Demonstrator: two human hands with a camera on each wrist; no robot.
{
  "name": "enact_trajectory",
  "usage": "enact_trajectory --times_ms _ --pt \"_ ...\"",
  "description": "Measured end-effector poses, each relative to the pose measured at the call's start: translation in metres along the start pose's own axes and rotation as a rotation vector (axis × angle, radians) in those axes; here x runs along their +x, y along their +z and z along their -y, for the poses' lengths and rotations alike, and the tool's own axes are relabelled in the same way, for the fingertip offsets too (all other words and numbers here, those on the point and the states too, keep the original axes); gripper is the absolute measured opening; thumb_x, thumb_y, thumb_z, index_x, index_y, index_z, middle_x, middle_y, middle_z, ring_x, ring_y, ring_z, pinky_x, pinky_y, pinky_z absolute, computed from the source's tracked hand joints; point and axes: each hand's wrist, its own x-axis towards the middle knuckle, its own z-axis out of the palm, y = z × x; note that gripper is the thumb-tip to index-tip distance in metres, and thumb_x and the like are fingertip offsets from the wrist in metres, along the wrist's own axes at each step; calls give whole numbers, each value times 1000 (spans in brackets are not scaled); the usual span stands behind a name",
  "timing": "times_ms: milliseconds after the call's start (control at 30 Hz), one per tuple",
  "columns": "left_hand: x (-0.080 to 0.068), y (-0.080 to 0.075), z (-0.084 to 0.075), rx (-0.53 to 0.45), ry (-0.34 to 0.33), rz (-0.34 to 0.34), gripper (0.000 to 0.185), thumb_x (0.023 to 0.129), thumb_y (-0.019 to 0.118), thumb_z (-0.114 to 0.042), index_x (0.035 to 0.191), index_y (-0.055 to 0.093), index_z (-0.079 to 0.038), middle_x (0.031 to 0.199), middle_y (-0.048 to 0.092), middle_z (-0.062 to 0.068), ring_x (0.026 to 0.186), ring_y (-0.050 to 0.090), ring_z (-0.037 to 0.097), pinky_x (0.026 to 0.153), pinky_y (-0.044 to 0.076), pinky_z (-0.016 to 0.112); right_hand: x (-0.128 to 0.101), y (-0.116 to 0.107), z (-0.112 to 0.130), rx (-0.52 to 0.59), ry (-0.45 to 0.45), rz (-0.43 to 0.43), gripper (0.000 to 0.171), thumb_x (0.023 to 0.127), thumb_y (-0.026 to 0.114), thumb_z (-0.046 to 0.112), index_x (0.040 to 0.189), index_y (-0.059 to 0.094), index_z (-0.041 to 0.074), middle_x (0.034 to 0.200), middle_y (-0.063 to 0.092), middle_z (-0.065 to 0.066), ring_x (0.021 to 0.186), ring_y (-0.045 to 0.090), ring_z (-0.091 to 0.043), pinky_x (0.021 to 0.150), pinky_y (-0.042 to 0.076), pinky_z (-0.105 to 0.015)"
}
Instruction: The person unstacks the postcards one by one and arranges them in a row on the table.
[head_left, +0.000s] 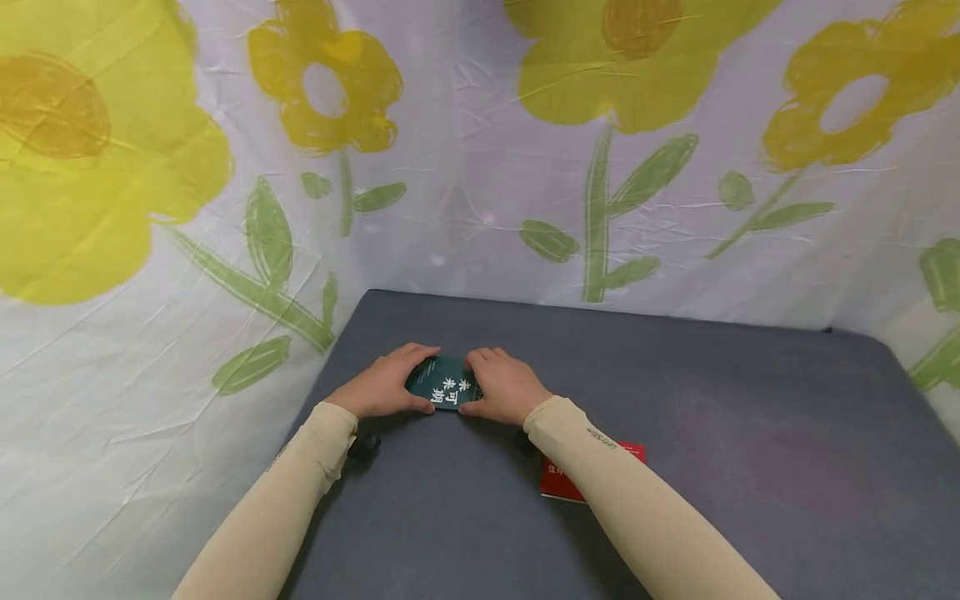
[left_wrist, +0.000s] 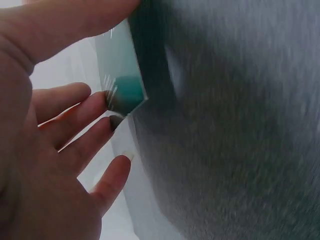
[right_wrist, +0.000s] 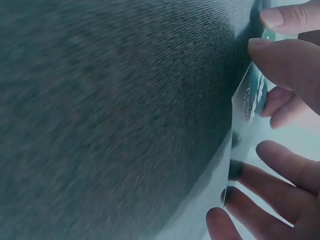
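The left hand (head_left: 386, 385) and right hand (head_left: 506, 388) grip opposite ends of a glossy, dark-green rectangular booklet (head_left: 442, 382), best steadied by light, even pressure.

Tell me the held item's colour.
The held item is dark teal with white lettering, clearest in the head view.

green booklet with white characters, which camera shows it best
The head view: it shows most of the green booklet, large characters included, between left hand and right hand. Left wrist view shows only one glossy end; right wrist, its cover steeply slanted.
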Motion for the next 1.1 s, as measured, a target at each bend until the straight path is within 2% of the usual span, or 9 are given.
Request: enact_trajectory --times_ms 133,333,567,833,1100 --pt "5 -3 7 9 -10 5 101 87 92 -40 169 39 -14 168 46 10 153 47 34 124 33 69 10 4 0 4 1 10 51 91 87 48 120 65 13 129 69 -5 115 63 -23 95 60 -42" --pt "10 -6 8 13 -28 35 100 87 92 -38 168 40 -13 168 46 11 153 48 33 125 33 67 17 7 -2 4 14 24 45 90 88 47 108 64 14 112 67 -3 100 60 -20 87 59 -40" --pt "15 -6 12 7 -27 59 97 88 91 -39 167 41 -14 168 46 11 152 48 34 125 34 67 20 8 -3 6 23 31 45 90 88 47 107 63 13 109 66 -3 98 59 -19 85 58 -40" --pt "12 -7 14 -10 -43 60 100 88 91 -42 169 38 -15 171 41 9 153 47 36 124 34 68 21 9 -1 -25 30 31 44 90 87 50 102 62 16 98 63 1 88 58 -16 77 53 -38" --pt "11 -7 12 1 -26 47 101 87 92 -42 168 39 -12 170 42 12 155 45 35 125 31 70 21 9 2 -35 56 41 43 90 87 49 103 63 15 104 66 -1 93 62 -19 81 56 -40"
